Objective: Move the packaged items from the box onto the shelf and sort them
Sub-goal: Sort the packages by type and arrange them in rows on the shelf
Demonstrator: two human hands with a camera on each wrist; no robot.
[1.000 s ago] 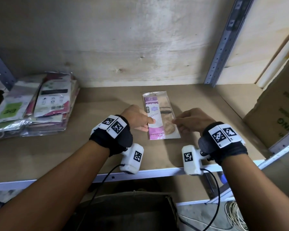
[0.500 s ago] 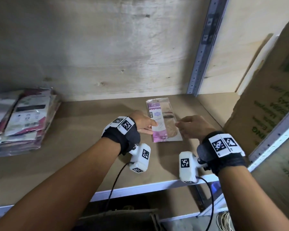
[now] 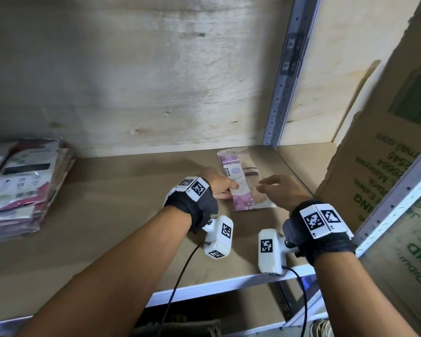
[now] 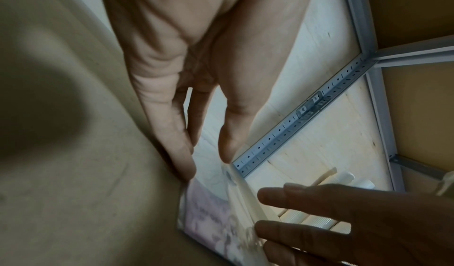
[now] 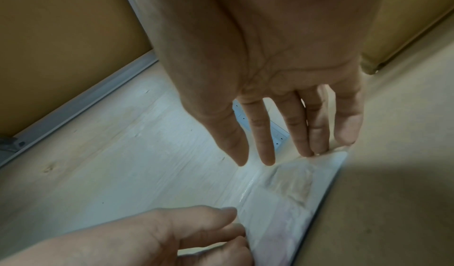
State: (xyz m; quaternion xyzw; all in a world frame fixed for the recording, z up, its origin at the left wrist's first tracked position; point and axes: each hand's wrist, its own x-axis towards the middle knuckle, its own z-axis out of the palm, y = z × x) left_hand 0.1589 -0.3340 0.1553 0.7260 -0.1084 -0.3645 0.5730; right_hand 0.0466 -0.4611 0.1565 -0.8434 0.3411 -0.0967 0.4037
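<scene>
A flat clear packet with a purple label [image 3: 246, 176] lies on the brown shelf board [image 3: 122, 215], towards its right end. My left hand [image 3: 216, 182] is at the packet's left edge, thumb lying on top and fingertips against the edge; the left wrist view shows those fingers [image 4: 181, 153] fairly straight beside the packet [image 4: 209, 212]. My right hand [image 3: 282, 190] hovers at the right edge with fingers spread. In the right wrist view two of its fingertips [image 5: 309, 150] touch the packet's far corner [image 5: 290, 202]. Neither hand lifts it.
A stack of several packets [image 3: 27, 181] sits at the shelf's left end. A printed cardboard box [image 3: 387, 178] stands close on the right. A perforated metal upright [image 3: 284, 69] rises behind the packet. Plywood forms the back wall, and a metal rail [image 3: 204, 290] edges the shelf front.
The view has swung right and closer. The packet stays where it lay. My right hand's fingers have straightened and spread; my left hand keeps its place at the left edge.
</scene>
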